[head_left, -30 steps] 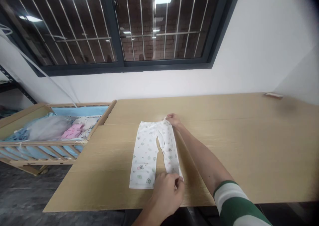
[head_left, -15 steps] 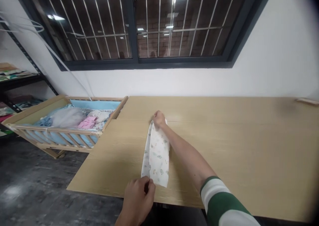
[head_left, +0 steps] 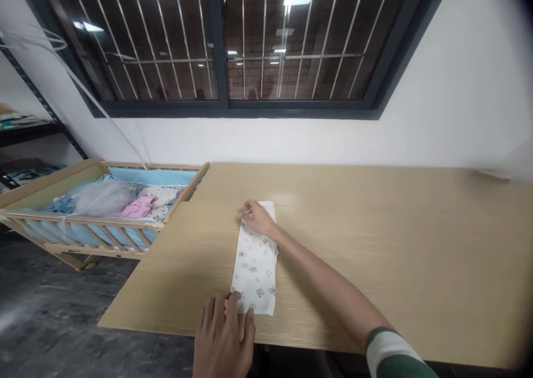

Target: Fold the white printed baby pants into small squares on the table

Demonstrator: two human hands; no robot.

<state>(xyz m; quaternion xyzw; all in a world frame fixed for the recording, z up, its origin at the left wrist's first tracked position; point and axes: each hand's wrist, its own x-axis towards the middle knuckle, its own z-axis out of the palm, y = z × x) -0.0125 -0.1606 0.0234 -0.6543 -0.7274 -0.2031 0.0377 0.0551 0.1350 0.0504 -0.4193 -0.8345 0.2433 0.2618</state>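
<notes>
A white cloth with small green and grey printed figures lies folded into a long narrow strip on the wooden table. My right hand is at the far end of the strip, its fingers pinched together at the upper left corner. By the near end is my left hand, palm down and fingers spread, with the fingertips touching the lower left corner of the cloth. Part of the far end is covered by my right hand.
To the left of the table stands a wooden crib with blue lining, holding a pink cloth and other fabrics. Behind the table is a white wall with a barred window. A dark shelf stands far left.
The cloth's left flap has been laid over, so the strip now looks flatter and its print shows across. My right hand has shifted slightly left and nearer; my left hand's fingers have spread.
</notes>
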